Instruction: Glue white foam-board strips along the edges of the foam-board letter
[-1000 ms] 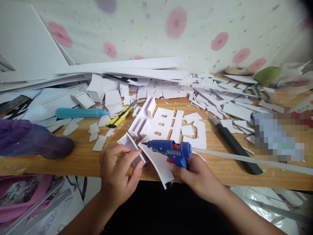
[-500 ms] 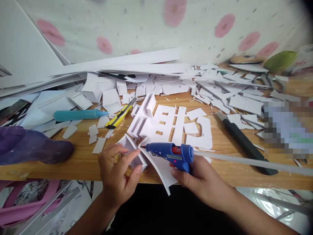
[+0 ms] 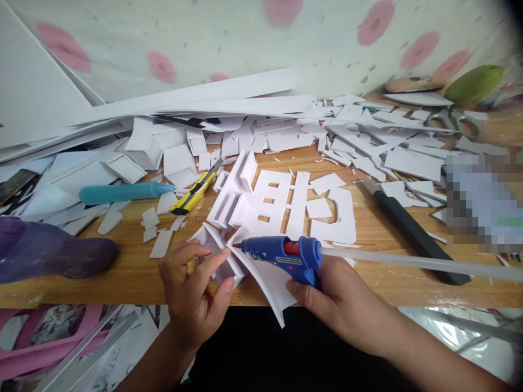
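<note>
My right hand (image 3: 341,294) grips a blue hot glue gun (image 3: 281,258), whose red light is on and whose long clear glue stick (image 3: 392,261) sticks out behind. The gun's nozzle meets the edge of a curved white foam board strip (image 3: 267,283) that hangs over the table edge. My left hand (image 3: 196,288) has its fingers spread, the index fingertip close to the nozzle, over a small white open box shape (image 3: 209,239). Just beyond stands a white built-up piece with walls (image 3: 235,190). Flat cut-out white shapes (image 3: 272,198) lie to its right.
A yellow utility knife (image 3: 194,193), a teal bottle (image 3: 122,193) and a purple object (image 3: 53,250) lie on the left. At the right are a black-handled cutter (image 3: 417,234) and scissors (image 3: 453,122). White scraps (image 3: 286,133) cover the wooden table's back.
The camera view has shifted slightly. Both hands and the glue gun stay almost in place, with the nozzle still at the strip's edge.
</note>
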{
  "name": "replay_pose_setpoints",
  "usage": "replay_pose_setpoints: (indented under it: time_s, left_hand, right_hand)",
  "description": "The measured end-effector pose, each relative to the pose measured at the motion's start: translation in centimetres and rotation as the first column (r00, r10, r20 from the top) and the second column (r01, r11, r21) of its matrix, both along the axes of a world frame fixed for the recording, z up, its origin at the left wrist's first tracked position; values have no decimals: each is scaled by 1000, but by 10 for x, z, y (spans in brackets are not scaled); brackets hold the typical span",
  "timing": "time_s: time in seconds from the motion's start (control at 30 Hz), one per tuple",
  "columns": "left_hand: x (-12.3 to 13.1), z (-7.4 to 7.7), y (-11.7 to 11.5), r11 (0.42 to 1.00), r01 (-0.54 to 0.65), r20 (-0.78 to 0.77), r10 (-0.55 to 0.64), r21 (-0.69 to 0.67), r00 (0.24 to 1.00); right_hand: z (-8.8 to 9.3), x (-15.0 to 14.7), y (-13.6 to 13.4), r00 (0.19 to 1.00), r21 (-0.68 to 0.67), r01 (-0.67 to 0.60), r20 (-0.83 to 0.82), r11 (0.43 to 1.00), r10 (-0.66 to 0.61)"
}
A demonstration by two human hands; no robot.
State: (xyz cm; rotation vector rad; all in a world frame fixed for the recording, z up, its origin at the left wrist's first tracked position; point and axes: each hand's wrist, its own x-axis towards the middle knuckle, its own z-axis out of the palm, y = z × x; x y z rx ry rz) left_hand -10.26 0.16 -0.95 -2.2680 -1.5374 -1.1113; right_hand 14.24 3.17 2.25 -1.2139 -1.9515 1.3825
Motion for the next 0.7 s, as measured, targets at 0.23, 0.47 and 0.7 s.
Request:
replay_pose_setpoints:
  time_s: [0.23, 0.47, 0.7]
  left_hand:
    - [0, -1, 2, 1000, 11, -13, -11, 19, 1000]
    - [-1, -1, 2, 1000, 7, -20, -7, 17, 1000]
    - [-1, -2, 2, 1000, 14, 12, -14, 17, 1000]
  right_hand:
    - [7, -2, 3, 984, -30, -26, 175, 999, 31]
    - [7, -5, 6, 979, -10, -20, 205, 1000, 21]
    - [0, 9, 6, 998, -49, 49, -33, 998, -50]
